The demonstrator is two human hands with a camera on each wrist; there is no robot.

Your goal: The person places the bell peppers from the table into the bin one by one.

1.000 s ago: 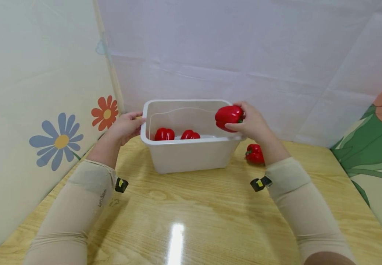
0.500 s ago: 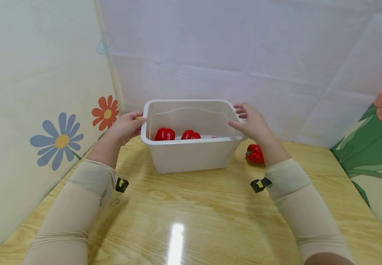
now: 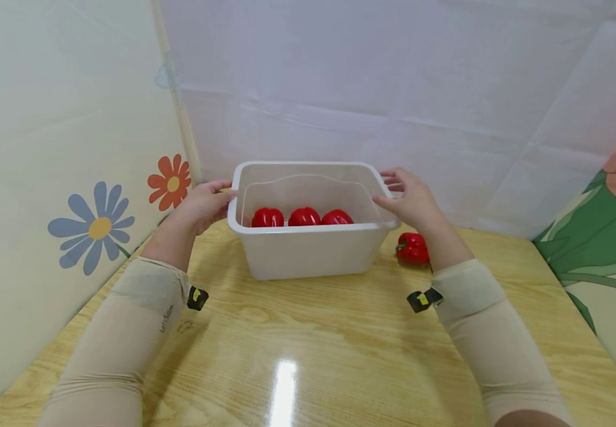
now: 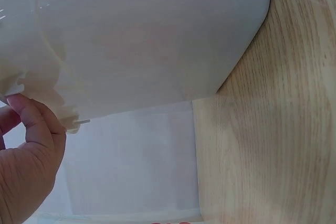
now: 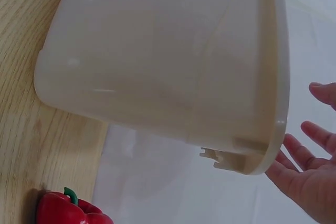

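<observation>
We find the white plastic bin (image 3: pixel 308 252) on the wooden table (image 3: pixel 308 344), long axis left-right, hiding the lower halves of three red bell peppers (image 3: pixel 302 217). Left hand (image 3: pixel 203 204) curls on its left rim; right hand (image 3: pixel 411 201) hovers open-fingered beside the right rim.

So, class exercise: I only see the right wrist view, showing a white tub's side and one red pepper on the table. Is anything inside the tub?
Observer: Yes, three red peppers lie in a row inside the white tub.
Operator: Where is the left hand?
Observer: The left hand holds the tub's left rim.
Operator: Which side of the tub is the pepper on the table?
Observer: The loose pepper lies on the table to the tub's right, apart from its wall.
</observation>
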